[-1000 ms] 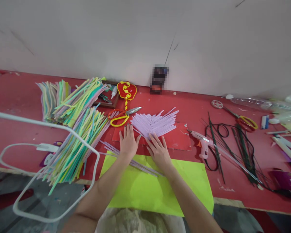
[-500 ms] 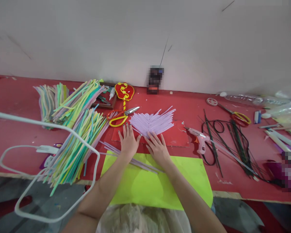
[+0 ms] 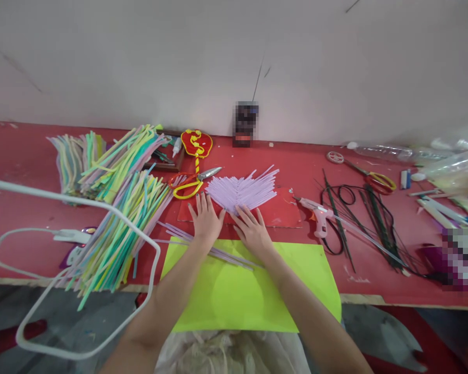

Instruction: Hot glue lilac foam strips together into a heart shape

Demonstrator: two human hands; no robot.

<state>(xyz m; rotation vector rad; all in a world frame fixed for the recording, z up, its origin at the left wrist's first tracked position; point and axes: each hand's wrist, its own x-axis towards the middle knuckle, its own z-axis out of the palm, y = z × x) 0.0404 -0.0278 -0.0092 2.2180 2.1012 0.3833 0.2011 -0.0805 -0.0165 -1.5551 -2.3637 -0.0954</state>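
Observation:
My left hand (image 3: 205, 222) lies flat with fingers stretched out on a red card (image 3: 284, 214), just left of a heart-shaped fan of pale purple straws (image 3: 242, 189) stuck on it. My right hand (image 3: 252, 231) also lies flat and open, its fingertips touching the lower tip of the straw fan. Both wrists rest over a lime-green sheet (image 3: 234, 291) and a few loose purple straws (image 3: 203, 246) lying across it.
A big pile of pastel straws (image 3: 120, 228) lies at left, with a white cable (image 3: 81, 270) looping over it. Yellow-handled scissors (image 3: 191, 184) and a red ornament (image 3: 196, 144) sit behind. A pink glue gun (image 3: 317, 215), black wires (image 3: 374, 228) and more scissors (image 3: 374, 179) lie right.
Both hands stay flat on the card at the straw fan. The camera has drifted slightly, shifting the scene a little left and up.

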